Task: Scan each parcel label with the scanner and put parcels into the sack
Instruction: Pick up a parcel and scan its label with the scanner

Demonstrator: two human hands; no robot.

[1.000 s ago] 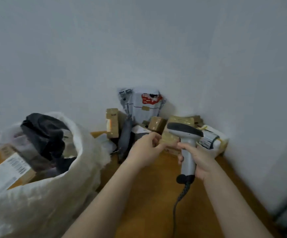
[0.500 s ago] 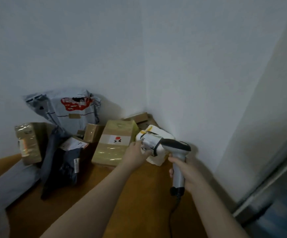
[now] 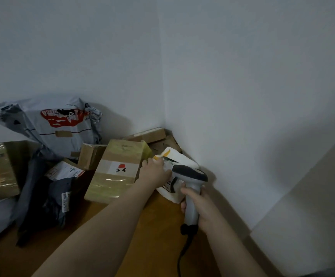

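A white foam-wrapped parcel [image 3: 179, 159] with yellow tape lies in the room's corner on the wooden floor. My left hand [image 3: 154, 170] reaches onto its near top edge and grips it; the fingers are hidden behind the hand. My right hand [image 3: 199, 204] holds the grey corded scanner [image 3: 190, 176] by its handle, its dark head just in front of the parcel's label side. The sack is out of view.
Left of the white parcel sits a taped cardboard box [image 3: 118, 170] with a red and black mark. Behind it are smaller boxes [image 3: 91, 155], a grey mailer bag [image 3: 58, 124], dark poly bags [image 3: 48, 198] and a wrapped box [image 3: 0, 170]. Walls close the corner.
The view swung right, away from the sack and toward the corner. My left hand moved from the brown boxes onto the white parcel, and the scanner came close to it.
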